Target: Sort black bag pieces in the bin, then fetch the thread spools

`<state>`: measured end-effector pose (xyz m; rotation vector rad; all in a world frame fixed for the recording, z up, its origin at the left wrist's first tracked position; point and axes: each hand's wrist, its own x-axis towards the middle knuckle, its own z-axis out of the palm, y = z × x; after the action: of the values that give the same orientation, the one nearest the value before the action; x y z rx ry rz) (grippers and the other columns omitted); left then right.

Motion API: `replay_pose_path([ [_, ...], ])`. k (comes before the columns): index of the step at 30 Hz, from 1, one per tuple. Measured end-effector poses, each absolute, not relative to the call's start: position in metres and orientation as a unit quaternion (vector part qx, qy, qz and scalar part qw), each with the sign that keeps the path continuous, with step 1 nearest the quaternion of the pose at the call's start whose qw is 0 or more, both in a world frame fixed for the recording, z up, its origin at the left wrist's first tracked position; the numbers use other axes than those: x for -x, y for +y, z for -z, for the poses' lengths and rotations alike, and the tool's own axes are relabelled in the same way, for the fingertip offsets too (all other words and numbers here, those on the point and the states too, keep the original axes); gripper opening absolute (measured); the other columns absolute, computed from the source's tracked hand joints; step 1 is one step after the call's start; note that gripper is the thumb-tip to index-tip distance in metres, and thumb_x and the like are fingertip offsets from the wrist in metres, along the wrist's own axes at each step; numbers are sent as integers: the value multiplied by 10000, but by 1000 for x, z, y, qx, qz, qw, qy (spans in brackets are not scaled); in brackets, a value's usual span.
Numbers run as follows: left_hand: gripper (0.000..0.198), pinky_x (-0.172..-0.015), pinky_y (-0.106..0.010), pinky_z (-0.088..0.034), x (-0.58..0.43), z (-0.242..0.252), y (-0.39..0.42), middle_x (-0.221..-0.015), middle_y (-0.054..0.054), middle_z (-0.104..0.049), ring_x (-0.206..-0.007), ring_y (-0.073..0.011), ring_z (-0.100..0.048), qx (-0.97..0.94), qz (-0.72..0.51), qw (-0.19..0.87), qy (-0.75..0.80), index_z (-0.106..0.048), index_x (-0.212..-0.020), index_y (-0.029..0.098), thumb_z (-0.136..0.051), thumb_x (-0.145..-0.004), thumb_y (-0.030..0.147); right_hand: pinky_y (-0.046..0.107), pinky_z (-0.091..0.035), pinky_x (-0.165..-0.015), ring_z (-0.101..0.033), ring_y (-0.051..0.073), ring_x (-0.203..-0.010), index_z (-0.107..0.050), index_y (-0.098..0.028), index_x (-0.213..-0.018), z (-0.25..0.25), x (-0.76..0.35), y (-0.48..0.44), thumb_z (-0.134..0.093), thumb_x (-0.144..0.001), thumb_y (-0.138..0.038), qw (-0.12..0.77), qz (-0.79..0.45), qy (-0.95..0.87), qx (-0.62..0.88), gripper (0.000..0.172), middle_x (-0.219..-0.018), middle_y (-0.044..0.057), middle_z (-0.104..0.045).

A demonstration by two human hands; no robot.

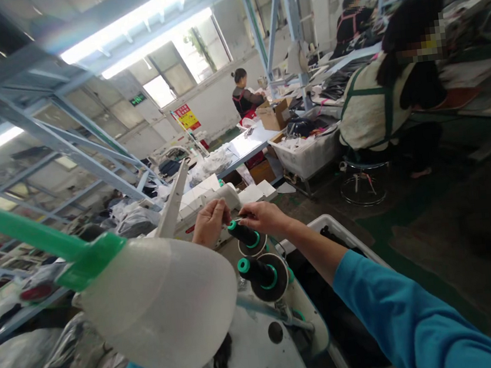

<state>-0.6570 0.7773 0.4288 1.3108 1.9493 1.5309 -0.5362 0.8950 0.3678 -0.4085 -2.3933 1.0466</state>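
Observation:
My left hand (211, 222) is closed in a pinch just left of the top of the far thread spool (248, 235). From the right, my right hand (265, 218) reaches over the same spool, thumb and fingers pressed together by its green tip. What either hand pinches is too fine to make out. The far spool is a black cone of thread on a green core. Nearer to me a second black thread spool (262, 275) leans on its round holder. Both sit at the end of a pale sewing machine (259, 348). A white lamp shade (166, 305) hides my left forearm.
A green lamp arm (23, 224) crosses at left. Right of the machine stands a white bin (327, 222) holding dark cloth. Beyond are a full white tub (308, 153), a cardboard box (274, 116) and a seated co-worker (373, 104) on a stool (363, 185).

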Motion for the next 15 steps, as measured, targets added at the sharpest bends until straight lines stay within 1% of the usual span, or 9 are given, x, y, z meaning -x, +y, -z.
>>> replay_pose_path([
  [3,419,-519,-257,-412,656,-428,778,-569,12,-540,-505,-105,-486,-466,-533,160,688,-553,-665,194,-601,-835,574,285,-372,-680,-606,162,-787,-692,-256,-1023,-365,535,898,-650,-829,-410,244,-384,-877,157,250,-867,2,-713],
  [6,421,-508,-254,-398,659,-427,776,-553,16,-535,-489,-103,-474,-463,-528,151,696,-554,-660,190,-602,-835,570,281,-367,-658,-587,149,-741,-693,-229,-981,-362,526,908,-632,-845,-389,245,-387,-872,170,218,-831,6,-701],
  [9,407,-507,-253,-398,660,-426,775,-549,18,-536,-486,-105,-477,-461,-526,146,700,-558,-658,190,-607,-836,552,266,-375,-650,-574,130,-713,-686,-215,-980,-363,518,913,-614,-863,-377,246,-391,-872,161,212,-799,-5,-687],
  [13,394,-506,-255,-408,655,-426,778,-550,16,-533,-497,-114,-489,-461,-531,152,694,-559,-653,200,-605,-839,543,277,-372,-666,-595,147,-765,-689,-240,-1002,-370,522,906,-645,-835,-406,245,-374,-881,153,239,-857,2,-708],
  [15,396,-510,-254,-415,650,-427,780,-558,15,-535,-502,-113,-495,-462,-533,160,690,-555,-651,201,-608,-836,547,290,-370,-678,-611,169,-803,-696,-260,-972,-371,528,901,-644,-827,-409,243,-361,-886,163,214,-869,8,-719],
])
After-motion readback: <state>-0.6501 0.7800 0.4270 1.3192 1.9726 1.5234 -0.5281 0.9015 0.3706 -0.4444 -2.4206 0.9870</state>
